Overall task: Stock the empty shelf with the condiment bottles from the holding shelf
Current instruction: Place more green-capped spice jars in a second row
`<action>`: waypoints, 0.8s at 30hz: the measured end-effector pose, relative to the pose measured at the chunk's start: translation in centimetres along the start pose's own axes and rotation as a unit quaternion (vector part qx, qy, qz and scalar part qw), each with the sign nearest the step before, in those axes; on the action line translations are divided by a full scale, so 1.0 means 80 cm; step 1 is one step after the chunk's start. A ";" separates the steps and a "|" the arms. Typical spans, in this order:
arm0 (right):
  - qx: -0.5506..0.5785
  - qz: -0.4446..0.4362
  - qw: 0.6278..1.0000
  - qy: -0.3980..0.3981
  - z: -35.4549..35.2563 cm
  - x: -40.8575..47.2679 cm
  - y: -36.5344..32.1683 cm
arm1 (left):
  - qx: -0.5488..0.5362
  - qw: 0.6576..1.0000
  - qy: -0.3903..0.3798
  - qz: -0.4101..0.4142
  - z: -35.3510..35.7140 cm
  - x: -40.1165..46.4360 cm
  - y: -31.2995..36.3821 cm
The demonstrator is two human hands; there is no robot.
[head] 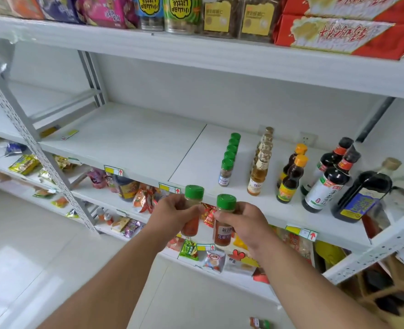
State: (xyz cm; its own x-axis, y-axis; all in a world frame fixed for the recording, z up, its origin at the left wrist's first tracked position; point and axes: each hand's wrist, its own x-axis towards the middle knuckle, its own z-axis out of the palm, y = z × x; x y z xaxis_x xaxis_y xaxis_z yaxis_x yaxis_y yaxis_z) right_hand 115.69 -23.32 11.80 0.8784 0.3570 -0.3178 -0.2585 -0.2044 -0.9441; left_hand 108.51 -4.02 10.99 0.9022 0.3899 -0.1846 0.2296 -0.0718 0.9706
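My left hand [172, 213] grips a small green-capped spice bottle [193, 194] with reddish contents. Beside it, my right hand [245, 222] holds a second green-capped spice bottle [224, 233]. Both bottles are upright, just in front of the edge of the white middle shelf [137, 143]. On the right part of that shelf stand rows: green-capped spice jars [227, 172], pale oil bottles [259, 174], orange-capped sauce bottles [291, 181], dark soy bottles [326, 186] and one large dark bottle [362, 198]. The left part of the shelf is bare.
The top shelf [196, 51] carries snack jars and red boxes. Lower shelves [115, 198] hold snack packets. A perforated grey upright [25, 129] stands at left. A wooden rack [386, 293] with dark bottles sits at lower right. White tiled floor lies below.
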 end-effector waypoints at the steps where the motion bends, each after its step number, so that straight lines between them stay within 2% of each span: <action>1: -0.002 0.001 1.000 0.005 0.000 0.008 -0.002 | 0.008 1.000 0.001 0.003 -0.002 0.009 0.000; 6: -0.016 -0.016 1.000 0.013 0.001 0.049 -0.016 | 0.008 1.000 0.016 0.020 0.002 0.043 0.018; 11: -0.017 -0.030 0.999 0.006 0.006 0.093 -0.028 | 0.068 0.997 0.022 0.034 -0.009 0.085 0.028; 16: -0.030 -0.039 0.999 0.014 0.020 0.127 -0.033 | 0.097 0.993 0.060 0.001 -0.028 0.126 0.021; 24: -0.040 -0.016 0.997 0.066 0.061 0.196 -0.036 | 0.143 0.990 0.002 0.019 -0.067 0.220 0.010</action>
State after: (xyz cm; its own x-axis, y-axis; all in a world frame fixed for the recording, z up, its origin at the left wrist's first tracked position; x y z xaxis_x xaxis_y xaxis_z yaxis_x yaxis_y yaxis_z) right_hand 128.26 -12.70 9.08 0.9327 0.2418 -0.2674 -0.2003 -0.2692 -0.9420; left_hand 122.65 7.68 9.33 0.9104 0.3862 -0.1481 0.2906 -0.3423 0.8935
